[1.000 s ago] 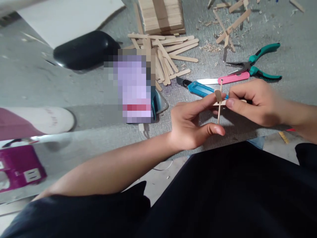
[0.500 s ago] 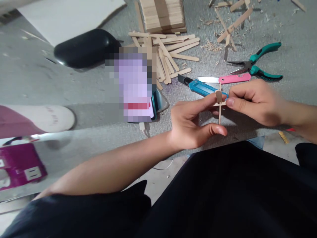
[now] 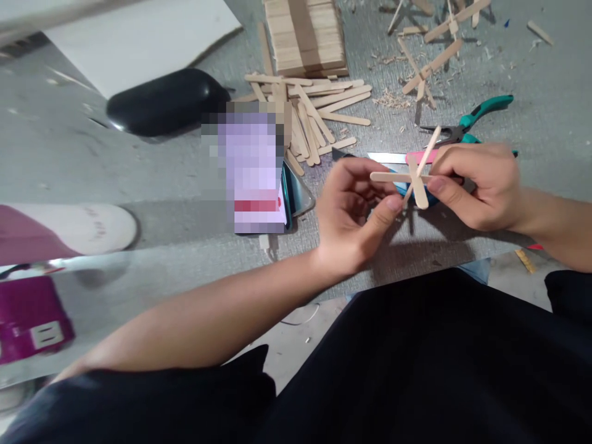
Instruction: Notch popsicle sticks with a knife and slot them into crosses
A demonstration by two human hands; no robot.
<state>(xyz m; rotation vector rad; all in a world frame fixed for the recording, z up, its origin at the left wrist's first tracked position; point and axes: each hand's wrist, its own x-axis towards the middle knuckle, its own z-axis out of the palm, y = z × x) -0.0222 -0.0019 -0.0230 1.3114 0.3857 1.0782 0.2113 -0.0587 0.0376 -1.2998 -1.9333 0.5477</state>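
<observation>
My right hand (image 3: 476, 185) pinches a small piece made of crossed wooden craft sticks (image 3: 416, 176), held just above the grey mat. My left hand (image 3: 354, 216) has its fingers curled, thumb and fingertips touching the left end of the same stick piece. The sticks fan out like a star with one arm pointing left. Under my hands lie a blue utility knife (image 3: 393, 171), mostly hidden, and a pink-handled blade (image 3: 416, 157).
Loose craft sticks (image 3: 314, 111) and a stacked bundle of sticks (image 3: 305, 31) lie at the back. Green pliers (image 3: 476, 120) sit to the right, other glued stick pieces (image 3: 430, 61) behind them. A black case (image 3: 166, 102), a phone (image 3: 259, 172) and a white sheet (image 3: 139, 37) lie left.
The stick piece has been turned from edge-on to face-on, so its crossed arms now show. My left fingers moved from an extended pinch to a curl at its left end.
</observation>
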